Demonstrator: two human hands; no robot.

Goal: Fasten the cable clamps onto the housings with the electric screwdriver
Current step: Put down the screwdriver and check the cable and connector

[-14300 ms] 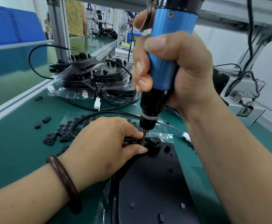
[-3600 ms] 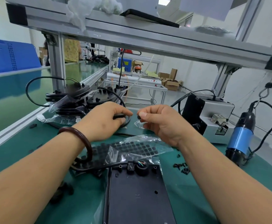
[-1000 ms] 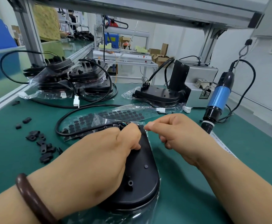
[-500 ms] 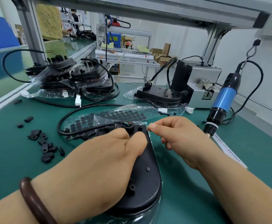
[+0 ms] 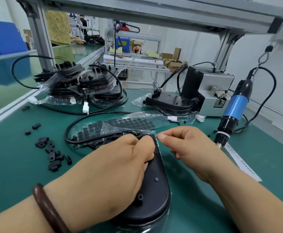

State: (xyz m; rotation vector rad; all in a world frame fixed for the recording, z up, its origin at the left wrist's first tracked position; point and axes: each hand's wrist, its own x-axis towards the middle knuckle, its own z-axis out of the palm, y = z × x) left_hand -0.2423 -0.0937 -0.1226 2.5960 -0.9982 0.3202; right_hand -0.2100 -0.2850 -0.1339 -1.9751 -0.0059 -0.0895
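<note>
A black housing (image 5: pixel 154 190) lies flat in its plastic bag on the green mat in front of me. My left hand (image 5: pixel 117 167) holds it, thumb pressed on its far end beside the cable entry with coloured wires (image 5: pixel 135 132). The black cable (image 5: pixel 80 121) loops off to the left. My right hand (image 5: pixel 187 148) hovers just right of that end, thumb and forefinger pinched together; what lies between them is hidden. The blue electric screwdriver (image 5: pixel 235 108) hangs from a hook at the right, tip near the mat, untouched. Loose black cable clamps (image 5: pixel 53 157) lie at the left.
Two clear sheets of round black pads (image 5: pixel 134 122) lie behind the housing. Bagged housings (image 5: pixel 80 84) are stacked at the back left, another housing (image 5: pixel 171 100) sits before a grey screw feeder (image 5: pixel 211 91). A white paper strip (image 5: pixel 241 162) lies at the right.
Over the last second my left thumb stays pressed on the housing's far end and my right hand stays pinched beside it. Earlier the screwdriver was in my right hand; it now hangs free.
</note>
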